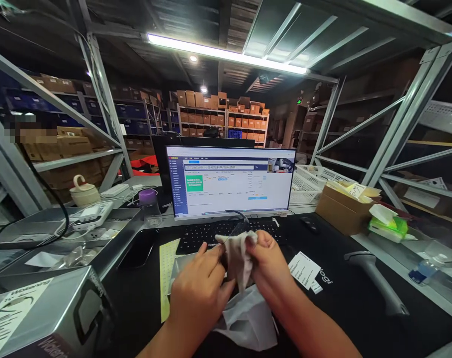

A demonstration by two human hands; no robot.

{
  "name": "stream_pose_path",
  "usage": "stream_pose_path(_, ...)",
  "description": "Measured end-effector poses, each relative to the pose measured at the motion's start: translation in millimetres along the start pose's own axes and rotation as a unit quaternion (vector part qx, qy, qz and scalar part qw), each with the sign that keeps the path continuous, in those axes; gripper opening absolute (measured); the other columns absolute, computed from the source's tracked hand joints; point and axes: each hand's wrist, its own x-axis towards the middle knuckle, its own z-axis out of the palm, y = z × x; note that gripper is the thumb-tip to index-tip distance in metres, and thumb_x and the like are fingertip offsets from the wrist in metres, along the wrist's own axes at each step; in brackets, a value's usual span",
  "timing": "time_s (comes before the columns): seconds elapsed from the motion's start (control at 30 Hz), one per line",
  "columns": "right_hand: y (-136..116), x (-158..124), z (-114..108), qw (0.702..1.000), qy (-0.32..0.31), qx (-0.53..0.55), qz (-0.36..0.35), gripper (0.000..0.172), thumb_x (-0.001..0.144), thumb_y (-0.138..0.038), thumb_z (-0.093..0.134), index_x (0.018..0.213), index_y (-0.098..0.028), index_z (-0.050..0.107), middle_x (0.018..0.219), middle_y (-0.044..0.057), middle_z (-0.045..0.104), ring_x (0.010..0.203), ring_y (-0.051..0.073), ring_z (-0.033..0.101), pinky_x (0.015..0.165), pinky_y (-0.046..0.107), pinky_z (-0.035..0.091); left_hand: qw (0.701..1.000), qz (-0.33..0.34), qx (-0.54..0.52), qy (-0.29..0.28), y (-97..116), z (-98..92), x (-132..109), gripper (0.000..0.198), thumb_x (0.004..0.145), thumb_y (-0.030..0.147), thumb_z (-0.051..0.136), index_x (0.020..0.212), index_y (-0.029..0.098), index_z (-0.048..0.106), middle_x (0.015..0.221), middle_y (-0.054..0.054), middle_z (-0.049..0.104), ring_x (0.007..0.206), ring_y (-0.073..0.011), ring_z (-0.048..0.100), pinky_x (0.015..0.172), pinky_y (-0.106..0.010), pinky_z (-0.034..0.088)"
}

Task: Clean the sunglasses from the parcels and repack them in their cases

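A whitish cloth (237, 256) is bunched between my two hands, above the middle of the black desk mat. My right hand (272, 263) is closed, pinching the cloth near its top edge. On the other side my left hand (201, 283) has its fingers curled against the cloth, and what lies under them is partly hidden. A thin dark curved piece (240, 214) sticks up just behind the cloth; its kind is unclear. Below my hands lies a crumpled white sheet or bag (250, 320). Beside my left hand, a grey tray-like piece (179, 266) rests on a yellow sheet (165, 283).
Behind my hands stand a keyboard (196, 232) and a lit monitor (229, 184). To the right lie white cards (304, 270), a barcode scanner (378, 281), a mouse (309, 224) and a cardboard box (337, 209). Leftward are a printed product box (50, 318) and a phone (139, 247).
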Motion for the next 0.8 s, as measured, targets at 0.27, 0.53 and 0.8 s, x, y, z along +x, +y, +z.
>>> stream_pose_path(0.27,-55,33,-56,0.946,-0.182,-0.266,0.013,0.058,0.059,-0.023,0.085,0.051,-0.022,0.028,0.051,-0.01,0.025,0.051,0.007,0.018,0.048,0.021,0.016,0.988,-0.071,-0.098,-0.101,-34,-10.6,4,0.018,0.082,0.008,0.054,0.085,0.019,0.068,0.115,-0.01,0.073,0.12,-0.0336,0.063,0.108,-0.073,0.04)
stream_pose_path(0.53,-114,14,-85,0.955,-0.029,-0.276,-0.101,0.039,0.065,-0.012,0.08,0.049,-0.022,0.045,0.05,-0.006,0.037,0.047,0.008,0.027,0.044,0.023,0.025,0.953,-0.027,-0.189,-0.236,-45,-25.2,8,0.022,0.084,0.008,0.052,0.082,0.022,0.068,0.134,-0.007,0.063,0.137,-0.027,0.049,0.12,-0.065,0.029)
stream_pose_path(0.8,-66,6,-55,0.866,-0.324,-0.378,0.048,0.036,0.067,-0.006,0.06,0.056,-0.022,0.029,0.056,-0.008,0.031,0.054,0.007,0.027,0.048,0.021,0.021,0.924,-0.008,-0.243,-0.295,-35,-28.1,10,0.023,0.086,0.005,0.052,0.091,0.021,0.068,0.122,-0.003,0.067,0.136,-0.0207,0.049,0.127,-0.053,0.021)
